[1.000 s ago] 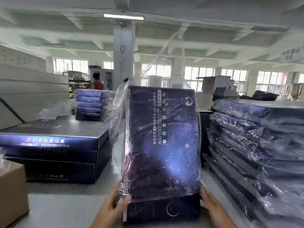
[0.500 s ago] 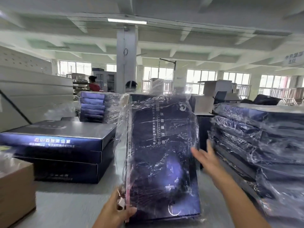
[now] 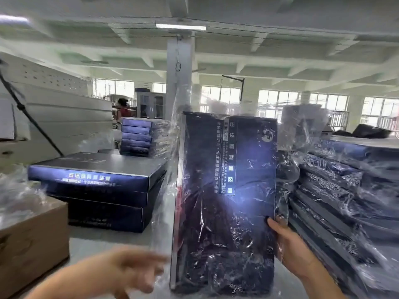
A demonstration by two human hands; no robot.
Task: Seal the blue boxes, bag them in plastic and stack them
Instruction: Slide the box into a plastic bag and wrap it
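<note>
The bagged blue box (image 3: 226, 201) stands on end near the front edge of the counter (image 3: 97, 240), beside the stack of bagged boxes (image 3: 345, 201) on its right. The right hand (image 3: 291, 249) grips its right side; the left hand (image 3: 129, 270), blurred, is spread and empty. Stiff but film-slick, likely light: clamp both long sides

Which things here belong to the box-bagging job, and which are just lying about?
Job:
- bagged box, upright, gripped by the right hand
- left hand, open, beside the box
- stack of bagged boxes, right
- unbagged blue boxes, left
- far bagged stack

Lying about:
- cardboard carton, contents unclear
- pillar
- person in the background
</note>
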